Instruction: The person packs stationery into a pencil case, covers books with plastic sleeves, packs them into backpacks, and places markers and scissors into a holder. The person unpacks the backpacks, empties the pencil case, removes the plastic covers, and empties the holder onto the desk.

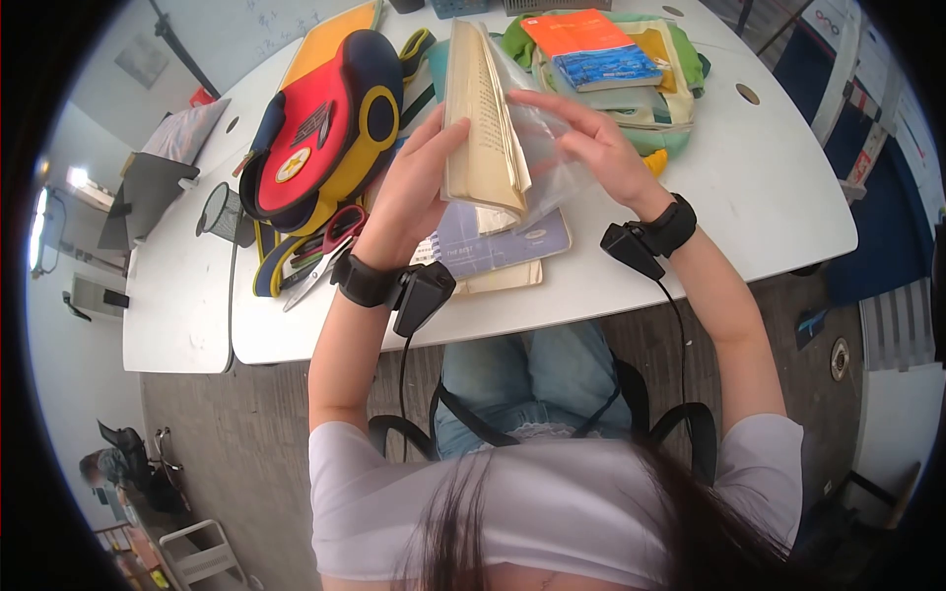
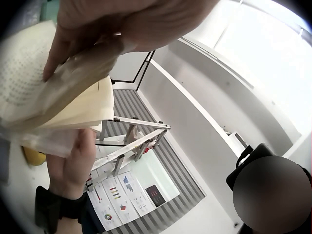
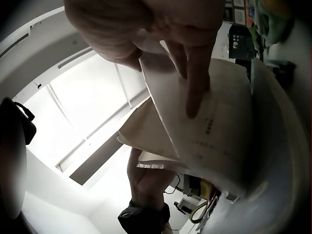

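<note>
A worn paperback with yellowed pages [image 1: 480, 148] is held up over the table, partly spread at its lower edge. My left hand [image 1: 419, 177] grips it along the left side, thumb across the front. Around its right side is a clear plastic book cover [image 1: 548, 167], which my right hand [image 1: 609, 158] pinches between thumb and fingers. In the right wrist view, a right finger [image 3: 197, 92] lies over a printed page through the film. Beneath the book lies a purple spiral notebook [image 1: 537, 241] on top of another cream-paged book [image 1: 503, 281].
To the left lies a red and navy school bag [image 1: 335, 138] with scissors [image 1: 330, 251] beside it and a mesh pen cup [image 1: 225, 214] farther left. At the back right, an orange and blue book [image 1: 596, 49] rests on a green and cream bag [image 1: 680, 94].
</note>
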`<state>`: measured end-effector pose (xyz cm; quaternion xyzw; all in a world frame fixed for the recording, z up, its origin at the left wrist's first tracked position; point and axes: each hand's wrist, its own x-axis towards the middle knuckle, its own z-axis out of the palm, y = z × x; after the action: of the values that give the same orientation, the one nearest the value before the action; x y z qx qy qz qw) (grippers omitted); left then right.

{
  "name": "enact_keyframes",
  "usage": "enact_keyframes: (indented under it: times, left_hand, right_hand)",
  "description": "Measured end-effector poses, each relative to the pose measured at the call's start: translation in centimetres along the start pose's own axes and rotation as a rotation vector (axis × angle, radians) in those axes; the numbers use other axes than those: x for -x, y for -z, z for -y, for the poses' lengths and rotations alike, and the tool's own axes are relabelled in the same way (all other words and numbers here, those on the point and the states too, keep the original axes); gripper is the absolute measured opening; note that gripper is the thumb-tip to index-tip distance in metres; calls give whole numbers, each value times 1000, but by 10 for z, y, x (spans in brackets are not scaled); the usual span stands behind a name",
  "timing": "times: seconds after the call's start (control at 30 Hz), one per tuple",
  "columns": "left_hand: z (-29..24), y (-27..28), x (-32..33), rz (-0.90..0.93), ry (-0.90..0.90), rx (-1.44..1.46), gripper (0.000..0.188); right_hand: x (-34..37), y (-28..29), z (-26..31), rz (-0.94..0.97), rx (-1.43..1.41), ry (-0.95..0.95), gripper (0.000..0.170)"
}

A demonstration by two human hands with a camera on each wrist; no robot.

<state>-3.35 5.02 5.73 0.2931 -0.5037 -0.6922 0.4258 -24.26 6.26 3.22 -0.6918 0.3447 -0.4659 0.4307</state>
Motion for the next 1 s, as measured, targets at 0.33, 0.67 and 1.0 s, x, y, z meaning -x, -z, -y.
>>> enact_keyframes:
  times: [0.33, 0.67, 1.0]
  left_hand:
    - [4, 0, -1, -15, 4, -33, 46]
    - [-2, 22, -3, -45, -127, -301, 48]
    - [-2, 93, -13, -77, -66, -179, 45]
  right_hand:
    - [-2, -4, -5, -50, -57, 36, 40]
    - [-7, 32, -19, -187, 217, -185, 41]
    - [-9, 56, -13, -111, -449, -173, 33]
